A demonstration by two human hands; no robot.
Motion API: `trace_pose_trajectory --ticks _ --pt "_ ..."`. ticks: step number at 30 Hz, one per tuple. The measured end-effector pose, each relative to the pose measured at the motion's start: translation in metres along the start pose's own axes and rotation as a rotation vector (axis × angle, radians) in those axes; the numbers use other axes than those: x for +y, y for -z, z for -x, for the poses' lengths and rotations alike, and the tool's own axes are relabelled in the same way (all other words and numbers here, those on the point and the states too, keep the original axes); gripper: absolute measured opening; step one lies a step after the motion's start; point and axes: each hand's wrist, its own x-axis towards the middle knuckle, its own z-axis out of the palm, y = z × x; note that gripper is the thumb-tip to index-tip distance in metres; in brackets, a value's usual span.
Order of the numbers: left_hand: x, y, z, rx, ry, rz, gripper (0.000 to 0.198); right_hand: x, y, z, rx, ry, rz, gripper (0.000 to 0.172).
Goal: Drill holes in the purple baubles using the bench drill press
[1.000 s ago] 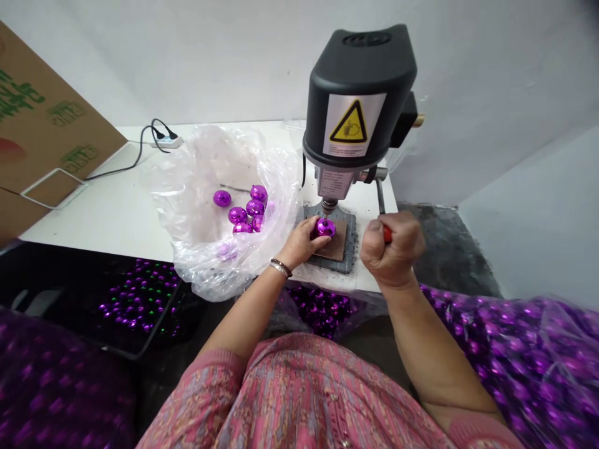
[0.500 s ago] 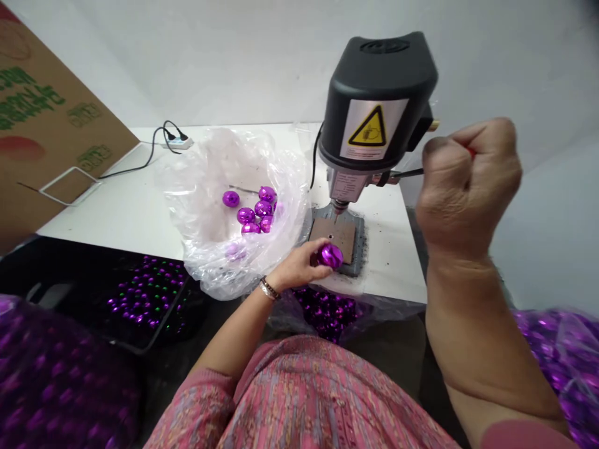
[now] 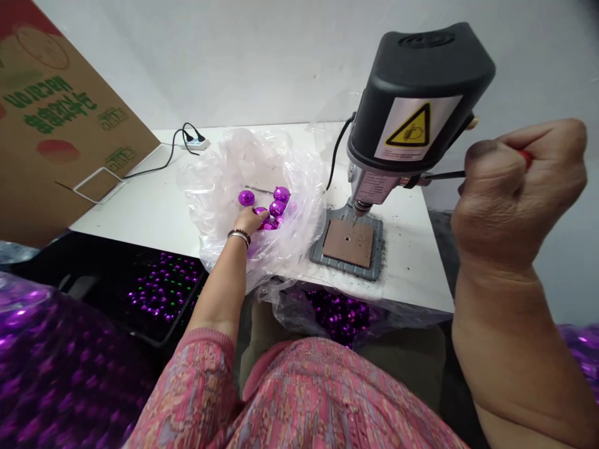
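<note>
My left hand reaches into a clear plastic bag, its fingers closed around a shiny purple bauble, partly hidden by the hand. Close by in the bag are more purple baubles, one apart on the left and others to the right. My right hand is a fist around the red-ended feed lever of a small black drill press. Below the drill's chuck, a brown board with one small hole lies on the grey base.
The plastic bag spreads over the white table. A cardboard box stands at the left, near a power strip with plugs. Below the table edge hangs a bag of purple baubles; a larger bagful is at lower left.
My left hand has left the drill base and moved left into the bag; the bauble it held there is gone from it. My right hand keeps its grip on the lever. The view has shifted.
</note>
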Motion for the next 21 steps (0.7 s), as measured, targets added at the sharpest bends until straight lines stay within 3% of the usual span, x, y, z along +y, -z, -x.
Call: trace_pose_trajectory --ticks 3,7,9,11,14,17,19,21 --pt "-0.001 -0.007 0.001 -0.041 0.037 -0.046 0.029 0.000 0.000 0.000 0.013 0.000 -0.003 0.014" --pt "0.014 0.007 0.033 0.064 -0.198 0.205 0.057 -0.003 -0.001 -0.002 0.028 -0.002 -0.004 0.013" --pt "0.026 0.016 0.060 -0.035 -0.342 0.433 0.063 -0.005 -0.001 -0.002 0.034 -0.002 -0.013 0.014" --pt "0.038 0.017 0.090 -0.250 -0.395 0.618 0.058 -0.008 -0.001 -0.003 0.017 -0.002 -0.033 0.015" --pt "0.050 0.000 0.127 -0.544 -0.352 0.784 0.052 -0.010 0.000 -0.006 -0.026 0.013 -0.064 0.019" --pt "0.057 -0.031 0.141 -0.725 -0.288 0.815 0.055 -0.012 0.001 -0.014 -0.072 -0.013 -0.061 0.024" --pt "0.062 -0.050 0.139 -0.720 -0.297 0.746 0.060 -0.015 0.000 -0.022 -0.109 -0.080 -0.037 0.029" --pt "0.068 -0.064 0.132 -0.626 -0.349 0.604 0.067 -0.018 -0.002 -0.033 -0.144 -0.164 0.006 0.035"
